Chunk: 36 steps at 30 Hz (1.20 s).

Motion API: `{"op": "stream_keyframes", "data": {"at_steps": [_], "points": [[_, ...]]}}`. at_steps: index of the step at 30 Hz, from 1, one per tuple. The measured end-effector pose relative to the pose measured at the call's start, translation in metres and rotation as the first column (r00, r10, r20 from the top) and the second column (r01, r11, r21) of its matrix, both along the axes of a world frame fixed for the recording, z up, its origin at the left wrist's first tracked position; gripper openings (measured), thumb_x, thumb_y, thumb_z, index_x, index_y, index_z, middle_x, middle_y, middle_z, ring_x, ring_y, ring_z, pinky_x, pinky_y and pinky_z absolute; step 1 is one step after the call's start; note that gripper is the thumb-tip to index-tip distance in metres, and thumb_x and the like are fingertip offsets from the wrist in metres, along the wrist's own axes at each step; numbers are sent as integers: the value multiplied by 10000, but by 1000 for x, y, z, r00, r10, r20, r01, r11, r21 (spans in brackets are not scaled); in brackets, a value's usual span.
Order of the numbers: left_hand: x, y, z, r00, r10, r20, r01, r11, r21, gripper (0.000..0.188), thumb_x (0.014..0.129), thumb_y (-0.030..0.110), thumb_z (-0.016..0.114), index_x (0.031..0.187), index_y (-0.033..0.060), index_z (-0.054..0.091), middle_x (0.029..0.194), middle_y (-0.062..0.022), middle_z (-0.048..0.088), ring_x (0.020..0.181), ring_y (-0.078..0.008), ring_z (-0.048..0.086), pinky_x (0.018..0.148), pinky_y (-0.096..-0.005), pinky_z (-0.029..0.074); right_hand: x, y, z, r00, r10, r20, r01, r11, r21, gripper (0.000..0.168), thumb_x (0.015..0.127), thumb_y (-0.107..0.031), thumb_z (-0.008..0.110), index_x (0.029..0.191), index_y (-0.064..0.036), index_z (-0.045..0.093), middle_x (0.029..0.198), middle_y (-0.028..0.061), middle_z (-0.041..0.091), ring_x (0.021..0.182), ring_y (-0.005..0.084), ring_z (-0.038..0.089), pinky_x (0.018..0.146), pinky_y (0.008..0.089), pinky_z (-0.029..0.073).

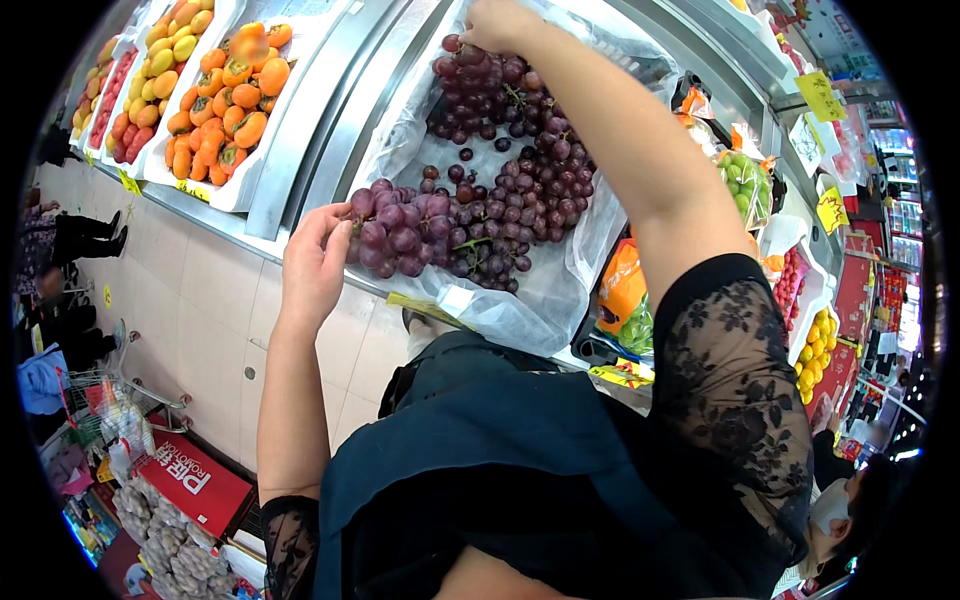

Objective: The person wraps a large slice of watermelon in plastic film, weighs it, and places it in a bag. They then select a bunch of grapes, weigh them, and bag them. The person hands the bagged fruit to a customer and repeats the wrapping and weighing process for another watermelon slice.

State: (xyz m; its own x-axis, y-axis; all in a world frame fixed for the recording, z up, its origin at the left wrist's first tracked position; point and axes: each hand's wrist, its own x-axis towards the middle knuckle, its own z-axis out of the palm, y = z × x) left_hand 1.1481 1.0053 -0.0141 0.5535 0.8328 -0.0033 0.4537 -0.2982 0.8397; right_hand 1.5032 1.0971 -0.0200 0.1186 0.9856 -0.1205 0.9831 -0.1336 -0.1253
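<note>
My left hand (319, 251) pinches the stem end of a reddish-purple bunch of grapes (401, 229) over the near left edge of a lined crate. My right hand (501, 26) is curled at the crate's far end, cut slightly by the picture's top edge. Its fingers close at the top of a darker bunch of grapes (480, 86); the stem there is hidden. More grape bunches (551, 187) curve along the right side, and several loose grapes (466, 154) lie in the middle. A thin white liner (540, 307) covers the crate's inside and hangs over its near edge.
Left of the metal divider (315, 120) stand trays of persimmons (225, 105) and yellow-red fruit (157, 75). Bagged green grapes (742, 184) and an orange bag (624, 289) sit on the right. A shopping cart (112, 397) and a person (64, 240) are on the left.
</note>
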Motion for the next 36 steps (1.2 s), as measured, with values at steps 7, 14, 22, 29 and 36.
{"op": "stream_keyframes", "data": {"at_steps": [7,14,22,29,36], "points": [[-3,0,-3,1000,13,0,-13,1000,5,170,882,95,504,760,-20,538,1054,-140,610,896,-225,571,797,-308,437,67,-34,7,945,-236,-225,265,958,110,309,821,-330,575,921,-54,670,845,179,653,808,305,627,752,385,488],[2,5,-5,1000,14,10,-14,1000,-17,167,884,94,508,768,-22,542,1061,-141,610,904,-222,570,807,-305,436,72,-95,-28,987,-163,-16,160,981,-105,295,782,-352,604,996,-163,679,1002,135,643,952,283,611,846,402,480],[1,1,-12,998,52,21,-51,998,-31,149,890,88,503,784,-13,532,1066,-135,608,913,-203,563,809,-295,431,63,-132,-17,994,-97,51,84,974,211,194,810,-271,606,888,-101,656,925,89,599,907,299,579,796,404,459],[-2,-1,-21,994,80,77,-73,994,-86,154,898,86,493,778,-8,515,1071,-122,601,910,-175,551,813,-276,423,80,-210,5,968,-196,-160,243,895,373,119,774,-191,658,831,-87,647,860,69,583,827,282,578,733,385,458],[-4,-2,-21,991,96,89,-86,990,-111,148,890,76,503,769,-9,516,1076,-129,598,911,-175,551,814,-275,423,62,-232,21,985,-169,-37,166,865,473,101,745,-129,675,801,-58,631,817,73,578,780,282,574,696,373,460]]}}
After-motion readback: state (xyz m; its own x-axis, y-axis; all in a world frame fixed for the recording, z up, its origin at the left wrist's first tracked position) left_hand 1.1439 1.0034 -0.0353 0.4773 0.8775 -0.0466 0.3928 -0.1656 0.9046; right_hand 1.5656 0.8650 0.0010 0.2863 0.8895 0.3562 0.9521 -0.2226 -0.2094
